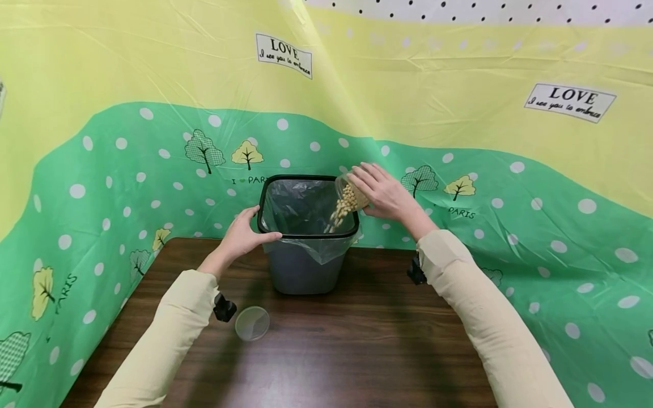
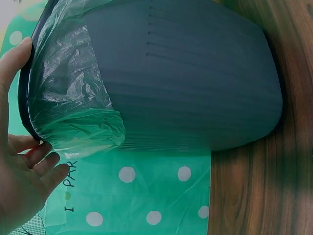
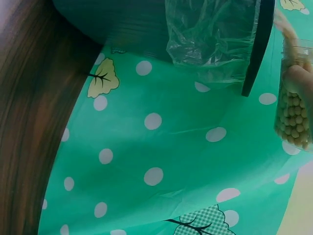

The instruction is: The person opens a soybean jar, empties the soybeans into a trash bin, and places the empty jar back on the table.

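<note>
A grey trash can (image 1: 306, 269) with a black rim and a clear plastic liner (image 1: 322, 249) stands upright at the table's far side. My left hand (image 1: 242, 233) holds its near-left rim corner; in the left wrist view the thumb and bent fingertips touch the black rim (image 2: 23, 93). Over the right side of the opening, my right hand (image 1: 384, 194) grips a clear jar (image 1: 361, 199), tipped with its mouth toward the can. Pale round beans (image 1: 338, 215) are pouring from it into the liner. Many beans (image 3: 293, 120) still show inside the jar in the right wrist view.
A clear round lid (image 1: 252, 323) lies on the dark wood table (image 1: 326, 351), nearer than the can and to its left. Behind the table hangs a green and yellow printed cloth (image 1: 168, 153), close behind the can.
</note>
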A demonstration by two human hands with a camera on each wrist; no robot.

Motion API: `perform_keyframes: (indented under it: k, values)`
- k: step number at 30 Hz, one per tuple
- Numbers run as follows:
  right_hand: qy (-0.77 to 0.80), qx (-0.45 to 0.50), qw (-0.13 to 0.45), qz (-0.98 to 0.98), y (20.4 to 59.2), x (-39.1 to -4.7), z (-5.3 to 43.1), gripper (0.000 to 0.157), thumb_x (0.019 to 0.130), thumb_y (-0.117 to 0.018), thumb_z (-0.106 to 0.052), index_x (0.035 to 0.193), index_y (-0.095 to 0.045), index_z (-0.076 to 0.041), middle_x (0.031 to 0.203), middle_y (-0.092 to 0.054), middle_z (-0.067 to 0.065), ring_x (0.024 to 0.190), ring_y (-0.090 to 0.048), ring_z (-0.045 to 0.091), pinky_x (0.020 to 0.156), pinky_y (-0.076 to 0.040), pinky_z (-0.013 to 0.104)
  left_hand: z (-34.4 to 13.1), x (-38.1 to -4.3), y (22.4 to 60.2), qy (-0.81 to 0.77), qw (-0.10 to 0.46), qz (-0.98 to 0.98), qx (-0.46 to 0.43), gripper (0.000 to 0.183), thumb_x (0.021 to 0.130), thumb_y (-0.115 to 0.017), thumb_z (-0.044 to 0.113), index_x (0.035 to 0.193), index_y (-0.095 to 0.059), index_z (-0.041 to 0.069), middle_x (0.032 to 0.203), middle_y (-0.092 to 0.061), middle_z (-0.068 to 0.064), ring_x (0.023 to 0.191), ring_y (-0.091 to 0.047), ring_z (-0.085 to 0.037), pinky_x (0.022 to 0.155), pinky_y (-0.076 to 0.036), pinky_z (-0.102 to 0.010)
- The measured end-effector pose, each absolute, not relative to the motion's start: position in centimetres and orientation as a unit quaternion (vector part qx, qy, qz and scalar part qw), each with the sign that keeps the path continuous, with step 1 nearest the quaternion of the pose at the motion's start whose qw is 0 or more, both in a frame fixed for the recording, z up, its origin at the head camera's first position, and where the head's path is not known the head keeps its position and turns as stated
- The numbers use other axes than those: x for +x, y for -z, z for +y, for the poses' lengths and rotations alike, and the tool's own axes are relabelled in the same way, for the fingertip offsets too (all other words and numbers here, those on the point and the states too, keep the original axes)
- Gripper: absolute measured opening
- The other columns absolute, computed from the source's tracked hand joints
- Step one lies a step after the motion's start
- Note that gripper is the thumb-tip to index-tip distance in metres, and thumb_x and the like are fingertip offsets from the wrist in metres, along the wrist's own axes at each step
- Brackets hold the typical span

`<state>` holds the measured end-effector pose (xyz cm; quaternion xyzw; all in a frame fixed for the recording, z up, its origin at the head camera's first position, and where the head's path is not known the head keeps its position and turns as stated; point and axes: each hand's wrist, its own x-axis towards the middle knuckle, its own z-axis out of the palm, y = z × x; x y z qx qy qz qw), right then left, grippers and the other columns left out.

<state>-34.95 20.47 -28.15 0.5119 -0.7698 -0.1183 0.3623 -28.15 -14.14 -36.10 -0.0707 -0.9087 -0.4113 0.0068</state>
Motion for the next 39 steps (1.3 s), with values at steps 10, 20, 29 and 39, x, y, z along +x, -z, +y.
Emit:
perform_keyframes:
  k: [10,20,29,39]
  values:
    - [0.137,0.518,0.361,-0.763,28.32,-35.07,20.58,0.09,0.058,-0.083,-0.029,0.132,-0.04,0.001,0.13,-0.045,0.022,0.12,-0.041,0.039,0.102,-0.031,0.047,-14.1,-28.09,36.06,0.41,0.004,-0.91,-0.07,0.101,0.07,-0.068,0.058,0.145,-0.02,0.009,0.148,-0.02,-0.015,0.134,-0.018,-0.034,0.102,-0.025,-0.055]
    - [0.155,0.525,0.355,-0.758,28.14,-35.02,20.72,0.084,0.062,-0.08,-0.025,0.131,-0.041,0.001,0.131,-0.045,0.022,0.121,-0.04,0.039,0.103,-0.029,0.047,-14.08,-28.21,36.18,0.409,0.009,-0.91,-0.068,0.097,0.072,-0.069,0.051,0.145,-0.021,0.009,0.147,-0.021,-0.015,0.134,-0.018,-0.034,0.102,-0.025,-0.055]
    - [0.193,0.522,0.356,-0.75,27.84,-34.63,20.37,0.076,0.07,-0.076,-0.026,0.133,-0.04,-0.002,0.133,-0.043,0.02,0.124,-0.037,0.037,0.105,-0.026,0.046,-14.09,-28.17,36.26,0.41,0.007,-0.91,-0.069,0.1,0.071,-0.069,0.055,0.145,-0.02,0.01,0.147,-0.02,-0.014,0.134,-0.018,-0.034,0.101,-0.025,-0.055]
    - [0.208,0.53,0.351,-0.743,27.91,-34.36,20.27,0.063,0.081,-0.067,-0.016,0.135,-0.037,-0.004,0.137,-0.039,0.018,0.127,-0.034,0.035,0.108,-0.02,0.044,-14.16,-28.2,36.29,0.409,0.005,-0.91,-0.07,0.102,0.07,-0.068,0.058,0.145,-0.02,0.01,0.148,-0.02,-0.014,0.135,-0.015,-0.034,0.102,-0.024,-0.056]
